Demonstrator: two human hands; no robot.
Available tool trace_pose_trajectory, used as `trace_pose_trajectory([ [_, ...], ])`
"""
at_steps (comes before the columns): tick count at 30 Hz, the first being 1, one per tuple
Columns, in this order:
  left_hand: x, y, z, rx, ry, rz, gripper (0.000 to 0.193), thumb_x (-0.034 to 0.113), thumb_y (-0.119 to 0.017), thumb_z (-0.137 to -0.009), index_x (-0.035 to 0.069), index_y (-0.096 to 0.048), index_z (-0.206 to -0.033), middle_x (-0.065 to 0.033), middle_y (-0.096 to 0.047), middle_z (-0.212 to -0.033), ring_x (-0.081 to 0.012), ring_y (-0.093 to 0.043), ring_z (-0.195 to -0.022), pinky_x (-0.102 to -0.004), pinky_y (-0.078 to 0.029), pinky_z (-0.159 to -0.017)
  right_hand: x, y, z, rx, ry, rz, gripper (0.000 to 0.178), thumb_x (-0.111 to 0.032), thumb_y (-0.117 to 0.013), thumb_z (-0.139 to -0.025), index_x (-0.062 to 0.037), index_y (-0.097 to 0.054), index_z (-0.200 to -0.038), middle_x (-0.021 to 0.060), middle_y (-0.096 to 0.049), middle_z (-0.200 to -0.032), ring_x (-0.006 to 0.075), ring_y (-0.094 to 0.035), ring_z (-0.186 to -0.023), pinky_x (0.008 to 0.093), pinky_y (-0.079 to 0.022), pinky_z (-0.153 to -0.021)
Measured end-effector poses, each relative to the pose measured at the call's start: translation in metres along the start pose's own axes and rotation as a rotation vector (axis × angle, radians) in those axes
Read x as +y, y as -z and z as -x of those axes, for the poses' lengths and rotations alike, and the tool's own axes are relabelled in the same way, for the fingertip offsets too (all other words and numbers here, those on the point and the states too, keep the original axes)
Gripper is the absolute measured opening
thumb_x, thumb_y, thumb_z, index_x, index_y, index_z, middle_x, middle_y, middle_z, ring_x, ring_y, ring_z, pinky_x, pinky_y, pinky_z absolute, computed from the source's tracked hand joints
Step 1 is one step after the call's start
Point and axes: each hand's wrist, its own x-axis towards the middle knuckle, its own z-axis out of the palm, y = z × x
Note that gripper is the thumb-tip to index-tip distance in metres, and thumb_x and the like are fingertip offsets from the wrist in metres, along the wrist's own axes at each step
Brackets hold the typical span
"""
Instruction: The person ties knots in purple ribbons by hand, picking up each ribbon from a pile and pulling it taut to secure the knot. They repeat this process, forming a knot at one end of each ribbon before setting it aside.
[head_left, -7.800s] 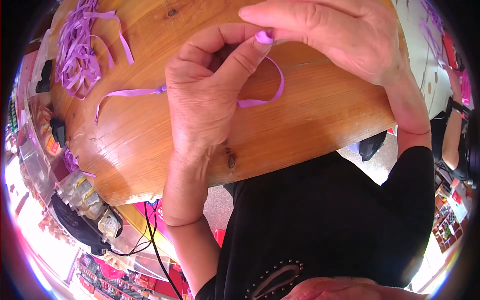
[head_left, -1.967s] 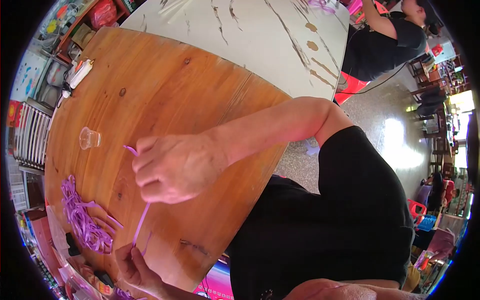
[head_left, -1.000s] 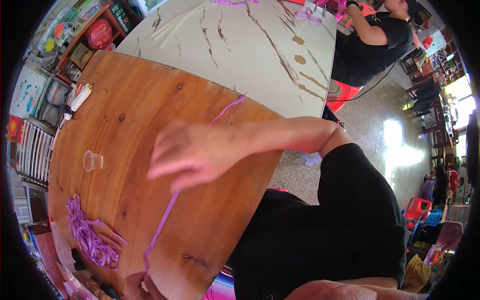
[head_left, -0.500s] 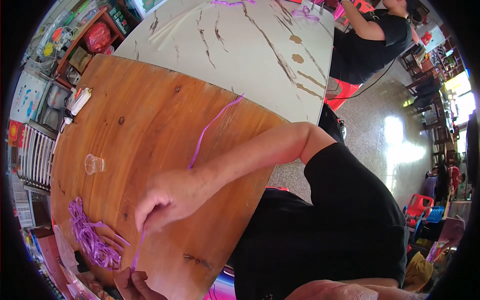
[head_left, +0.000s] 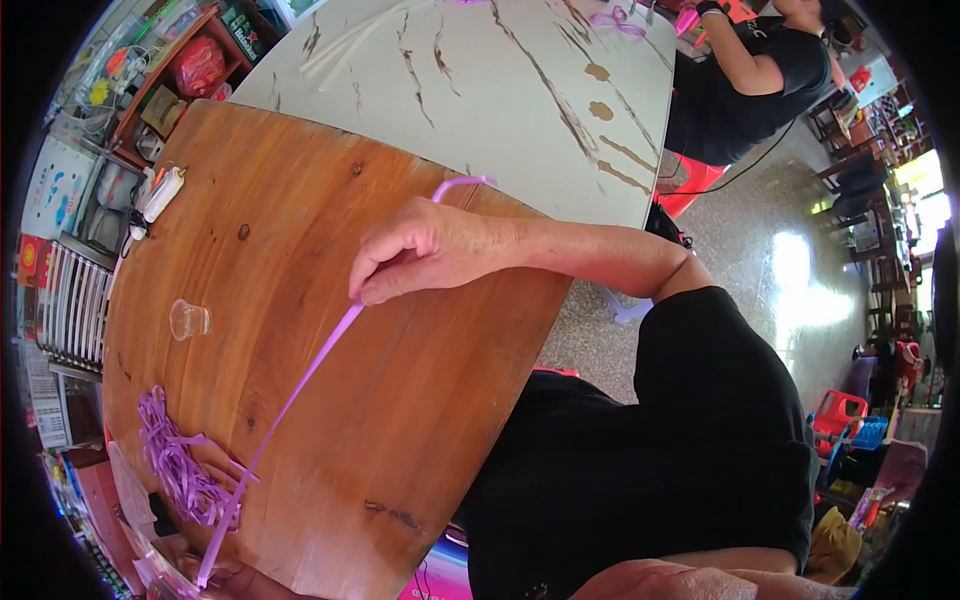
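My right hand (head_left: 415, 250) pinches a narrow purple ribbon (head_left: 290, 405) above the middle of the wooden table (head_left: 320, 480). From there the ribbon runs taut down to my left hand (head_left: 232, 578) at the lower left edge of the picture. The fingers of that hand are closed on it, though much of the hand is dark and cut off. Behind my right hand a loose length of ribbon curls toward the white table. A tangled heap of purple ribbon (head_left: 185, 470) lies close to my left hand.
A small clear plastic cup (head_left: 190, 320) and a white power strip (head_left: 163, 193) sit toward the table's left side. Beyond adjoins a white marbled table (head_left: 480, 90) with pale strips and a purple bow (head_left: 618, 22). Another person (head_left: 740, 90) in black sits at the far right.
My right hand has moved up and away from my left hand, drawing out a longer taut stretch of ribbon. The left hand has shifted down and to the left.
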Motion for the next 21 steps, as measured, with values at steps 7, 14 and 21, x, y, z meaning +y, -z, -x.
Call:
trace_pose_trajectory([
  [7,0.001,-0.024,-0.01,0.295,-0.453,-0.425,0.021,-0.002,-0.057,-0.084,-0.007,-0.053,-0.104,-0.0022,-0.051,-0.086,-0.0113,-0.047,-0.075,-0.0215,-0.038,-0.067,-0.004,-0.005,0.001,-0.094,0.116,-0.016,0.012,-0.005,-0.066,-0.083,-0.0022,-0.067,-0.095,0.0067,-0.066,-0.084,0.0138,-0.063,-0.076,0.0252,-0.047,-0.06],
  [14,0.016,-0.004,-0.008,-0.128,-0.018,-0.088,0.015,0.013,-0.05,-0.094,-0.002,-0.046,-0.091,-0.0026,-0.033,-0.074,-0.0122,-0.028,-0.059,-0.0266,-0.028,-0.056,0.003,0.0,0.004,-0.05,0.13,0.154,0.011,0.002,-0.064,-0.081,-0.0021,-0.066,-0.091,0.0059,-0.064,-0.082,0.0147,-0.061,-0.075,0.0253,-0.047,-0.061],
  [21,0.042,-0.013,0.007,-0.095,-0.194,-0.144,0.024,0.013,-0.047,-0.095,0.005,-0.037,-0.075,-0.0022,-0.031,-0.07,-0.0131,-0.025,-0.057,-0.0283,-0.025,-0.054,0.001,0.001,0.0,-0.05,-0.023,0.229,0.016,0.008,-0.062,-0.079,-0.0028,-0.066,-0.09,0.0041,-0.062,-0.082,0.0115,-0.058,-0.075,0.0227,-0.044,-0.06],
])
